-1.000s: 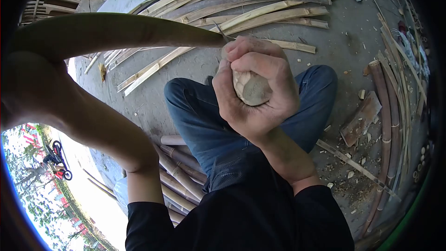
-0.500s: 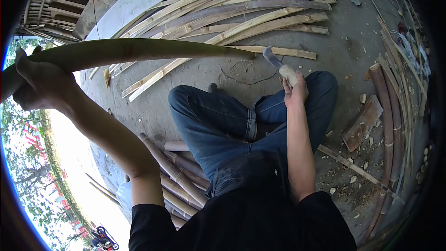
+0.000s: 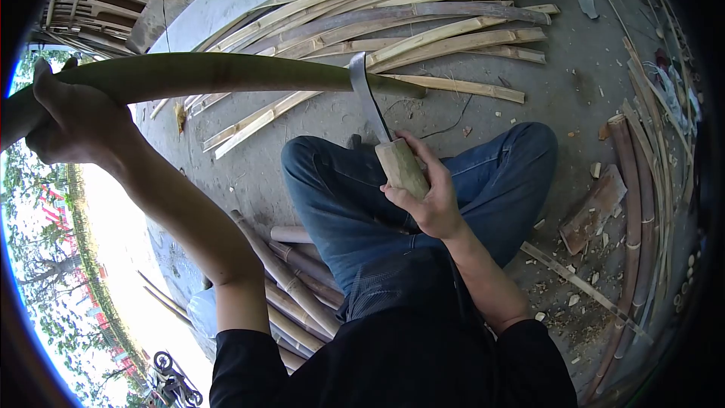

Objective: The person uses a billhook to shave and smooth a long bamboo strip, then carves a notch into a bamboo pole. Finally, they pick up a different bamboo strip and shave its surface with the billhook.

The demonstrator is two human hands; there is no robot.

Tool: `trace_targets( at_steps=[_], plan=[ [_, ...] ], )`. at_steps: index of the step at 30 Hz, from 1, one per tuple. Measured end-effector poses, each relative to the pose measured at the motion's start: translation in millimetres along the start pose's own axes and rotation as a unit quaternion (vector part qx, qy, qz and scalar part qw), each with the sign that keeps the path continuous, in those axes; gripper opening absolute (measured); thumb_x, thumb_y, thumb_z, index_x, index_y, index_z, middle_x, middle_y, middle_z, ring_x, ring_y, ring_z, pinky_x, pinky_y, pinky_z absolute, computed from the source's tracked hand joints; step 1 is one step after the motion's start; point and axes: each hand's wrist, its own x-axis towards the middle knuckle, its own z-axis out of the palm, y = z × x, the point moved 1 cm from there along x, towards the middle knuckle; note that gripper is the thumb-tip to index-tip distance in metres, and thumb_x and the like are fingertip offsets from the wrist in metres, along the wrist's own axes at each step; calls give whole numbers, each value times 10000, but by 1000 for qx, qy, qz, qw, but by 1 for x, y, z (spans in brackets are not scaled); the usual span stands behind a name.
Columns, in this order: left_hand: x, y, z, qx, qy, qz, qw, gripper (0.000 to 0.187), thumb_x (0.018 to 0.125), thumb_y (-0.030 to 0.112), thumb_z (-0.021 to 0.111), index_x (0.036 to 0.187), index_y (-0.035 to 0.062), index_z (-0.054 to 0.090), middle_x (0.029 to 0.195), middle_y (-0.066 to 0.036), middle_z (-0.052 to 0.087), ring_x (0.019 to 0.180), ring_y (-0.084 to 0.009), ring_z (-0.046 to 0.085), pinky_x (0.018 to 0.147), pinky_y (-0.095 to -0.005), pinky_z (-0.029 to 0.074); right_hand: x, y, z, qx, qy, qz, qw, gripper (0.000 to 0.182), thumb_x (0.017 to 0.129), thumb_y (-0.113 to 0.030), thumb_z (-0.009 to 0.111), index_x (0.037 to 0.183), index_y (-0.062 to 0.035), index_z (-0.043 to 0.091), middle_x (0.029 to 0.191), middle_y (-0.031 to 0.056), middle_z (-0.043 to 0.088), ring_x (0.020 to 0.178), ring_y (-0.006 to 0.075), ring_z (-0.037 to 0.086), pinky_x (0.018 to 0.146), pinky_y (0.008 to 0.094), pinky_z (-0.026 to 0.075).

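A long green bamboo pole [image 3: 226, 73] runs from the left edge across the upper middle, its thin end near the floor. My left hand [image 3: 83, 117] is wrapped round its thick end at the far left. In my right hand [image 3: 427, 189] is the wooden handle of a curved knife [image 3: 368, 98], held above my crossed legs. The blade points up and its hooked tip overlaps the pole near the thin end; whether they touch I cannot tell.
Split bamboo strips [image 3: 423, 11] lie across the floor ahead. Bamboo poles [image 3: 291, 283] rest at my left side. On the right are brown poles [image 3: 633, 234], a wooden block [image 3: 593, 208] and scattered chips. A motorcycle [image 3: 175, 381] stands outside at the lower left.
My right hand has moved left with the knife, bringing the blade from beyond the pole's thin end up to the pole. My left hand still grips the pole.
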Motion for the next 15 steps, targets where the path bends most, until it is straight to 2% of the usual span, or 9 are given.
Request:
trace_targets(
  at_steps=[2, 4, 5, 6, 8, 9, 12, 14, 15],
  plan=[
    [2, 0, -3, -11, -7, 1, 1000, 375, 849, 118, 725, 981, -188, 553, 939, -249, 667, 754, -305, 723, 694, -353, 648, 6, -9, 10, -173, 54, -87, 980, 730, 794, -67, 690, 1461, 28, 407, 1257, 207, 572, 1050, 321, 628, 950, 387, 496],
    [2, -1, -5, -29, -19, 1, 999, 372, 848, 119, 726, 983, -181, 551, 943, -242, 668, 752, -305, 721, 688, -355, 649, 21, -32, 19, -218, 86, -198, 952, 743, 761, -24, 659, 1462, 15, 414, 1233, 245, 574, 1016, 384, 625, 922, 426, 503],
    [1, 2, -5, -36, -19, 9, 999, 378, 850, 130, 724, 992, -177, 555, 935, -235, 666, 746, -302, 721, 668, -359, 646, 28, -38, 23, -229, 84, -204, 948, 751, 757, -14, 669, 1464, -40, 418, 1168, 261, 591, 983, 431, 627, 912, 465, 511],
    [-2, 6, -3, -38, -19, 8, 999, 378, 850, 130, 724, 992, -177, 555, 935, -235, 666, 746, -302, 721, 668, -359, 646, 33, -34, 22, -230, 86, -204, 948, 751, 757, -14, 669, 1464, -40, 418, 1168, 261, 591, 983, 431, 627, 912, 465, 511],
    [-4, 18, -5, -23, -16, -9, 1000, 363, 852, 126, 716, 990, -173, 565, 921, -229, 660, 737, -293, 719, 643, -351, 644, 42, -13, 21, -372, 45, -93, 922, 753, 756, -20, 690, 1455, -93, 417, 1120, 262, 599, 982, 464, 630, 893, 504, 520],
    [-4, 22, -9, -22, -18, -13, 1000, 364, 850, 117, 714, 1022, -165, 561, 906, -224, 657, 725, -285, 715, 632, -348, 641, 45, 5, 12, -406, 76, -51, 909, 747, 747, -28, 715, 1429, -127, 427, 1069, 262, 610, 970, 476, 631, 856, 522, 536],
    [-2, 20, -15, -40, 8, -29, 999, 362, 848, 150, 709, 1007, -148, 578, 895, -224, 666, 680, -266, 699, 622, -350, 635, 53, 18, -23, -337, 73, 21, 938, 713, 722, 32, 669, 1391, -101, 461, 1086, 256, 648, 1052, 467, 628, 929, 489, 509],
    [5, 13, -2, -49, 0, -3, 999, 319, 848, 142, 702, 989, -126, 599, 854, -197, 658, 661, -256, 689, 589, -335, 616, 40, -5, 7, -264, 57, -87, 959, 712, 716, 22, 667, 1389, -78, 456, 1159, 275, 626, 1113, 478, 608, 956, 472, 499],
    [6, 11, -4, -50, -16, 21, 998, 278, 849, 134, 696, 970, -103, 620, 813, -170, 649, 642, -246, 680, 556, -320, 598, 35, -16, 26, -248, 56, -163, 953, 735, 706, 23, 659, 1404, -23, 432, 1212, 279, 600, 1129, 485, 596, 969, 469, 488]
  ],
)
